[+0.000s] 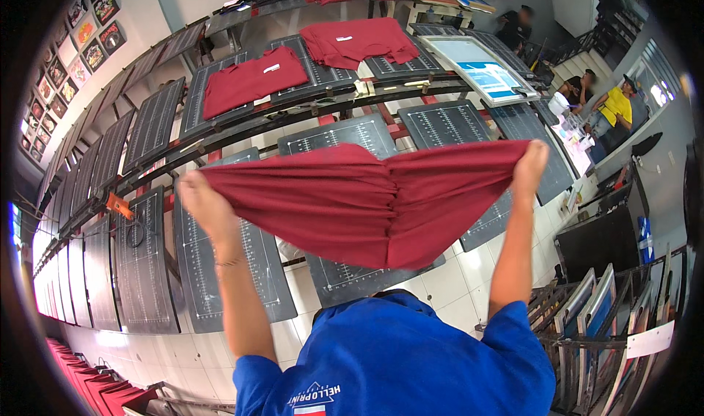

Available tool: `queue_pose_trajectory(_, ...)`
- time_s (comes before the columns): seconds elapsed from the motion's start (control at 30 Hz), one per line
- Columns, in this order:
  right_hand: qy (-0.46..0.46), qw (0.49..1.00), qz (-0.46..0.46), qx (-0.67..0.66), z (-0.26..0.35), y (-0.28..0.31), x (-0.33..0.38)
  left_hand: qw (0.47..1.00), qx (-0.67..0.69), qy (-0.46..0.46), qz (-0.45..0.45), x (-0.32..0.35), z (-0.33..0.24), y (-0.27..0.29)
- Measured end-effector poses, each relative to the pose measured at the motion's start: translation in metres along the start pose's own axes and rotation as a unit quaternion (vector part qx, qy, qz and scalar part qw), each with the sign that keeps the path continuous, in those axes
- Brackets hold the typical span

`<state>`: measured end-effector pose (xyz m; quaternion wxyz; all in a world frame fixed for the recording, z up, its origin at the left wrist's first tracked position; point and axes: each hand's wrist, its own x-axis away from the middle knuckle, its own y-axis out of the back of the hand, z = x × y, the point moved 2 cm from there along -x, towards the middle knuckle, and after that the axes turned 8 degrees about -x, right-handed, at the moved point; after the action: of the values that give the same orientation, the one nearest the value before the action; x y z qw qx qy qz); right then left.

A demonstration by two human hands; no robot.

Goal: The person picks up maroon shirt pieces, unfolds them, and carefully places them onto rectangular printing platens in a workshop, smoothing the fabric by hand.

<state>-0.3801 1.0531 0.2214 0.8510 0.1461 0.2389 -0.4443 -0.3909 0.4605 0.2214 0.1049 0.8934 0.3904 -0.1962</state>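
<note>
A dark red T-shirt [367, 200] hangs stretched between my two raised hands, sagging in folds in the middle. My left hand [202, 200] grips its left edge and my right hand [531, 165] grips its right edge. The shirt is held above a dark gridded printing board [345, 134] on a long rail. My blue shirt fills the lower middle of the view.
Two more dark red shirts [253, 79] [359, 41] lie on boards in the far row. A printing screen frame [480, 68] rests at the right. Rows of dark boards [143, 262] run left. Framed screens [594, 313] stand in a rack at lower right. People sit at the far right [614, 108].
</note>
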Motion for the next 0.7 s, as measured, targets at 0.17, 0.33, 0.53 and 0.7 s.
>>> queue_pose_trajectory(0.17, -0.099, 0.948, -0.249, 0.17, -0.09, 0.16, -0.181, 0.994, 0.046, 0.095, 0.003, -0.12, 0.021, 0.06)
queue_pose_trajectory(0.33, -0.005, 0.923, -0.382, 0.057, -0.029, 0.278, -0.294, 0.934, 0.207, 0.223, 0.19, -0.178, -0.016, 0.099)
queue_pose_trajectory(0.53, 0.094, 0.949, -0.299, 0.036, 0.046, 0.194, -0.308, 0.903, 0.197, 0.123, 0.362, -0.147, -0.141, 0.026)
queue_pose_trajectory(0.7, 0.363, 0.879, 0.1, 0.293, 0.069, 0.115, -0.305, 0.896, 0.095, 0.043, 0.431, -0.079, -0.201, -0.047)
